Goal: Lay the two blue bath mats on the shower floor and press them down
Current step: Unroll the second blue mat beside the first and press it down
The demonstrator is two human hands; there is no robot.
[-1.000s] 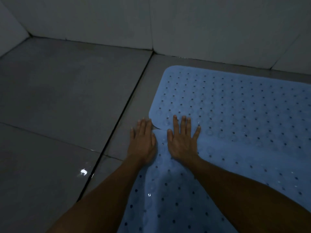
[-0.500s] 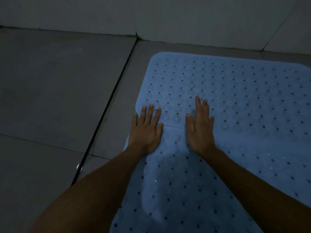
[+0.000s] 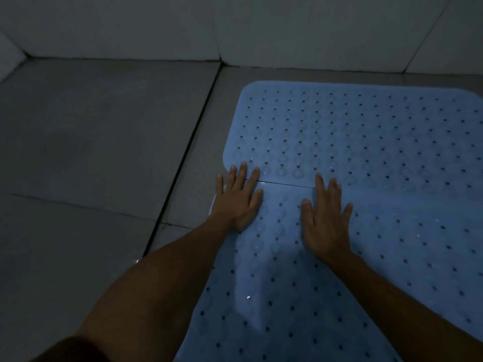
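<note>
Two light blue bath mats with rows of small holes lie flat on the grey tiled shower floor, edge to edge. The far mat (image 3: 366,131) reaches almost to the back wall. The near mat (image 3: 287,296) runs toward me and off the bottom of the view. The seam between them crosses at mid-frame. My left hand (image 3: 239,201) presses flat at the near mat's far left corner, its fingertips over the seam. My right hand (image 3: 325,218) lies flat on the near mat just right of it, fingers straight and reaching the seam.
Bare grey floor tiles (image 3: 91,152) with a dark grout line (image 3: 188,152) spread to the left of the mats. White tiled walls (image 3: 261,27) close off the back, meeting a side wall in the far left corner. The light is dim.
Both hands slid from the mats' left corner onto the seam and spread further apart, the right hand moving rightward. The mats stayed in place.
</note>
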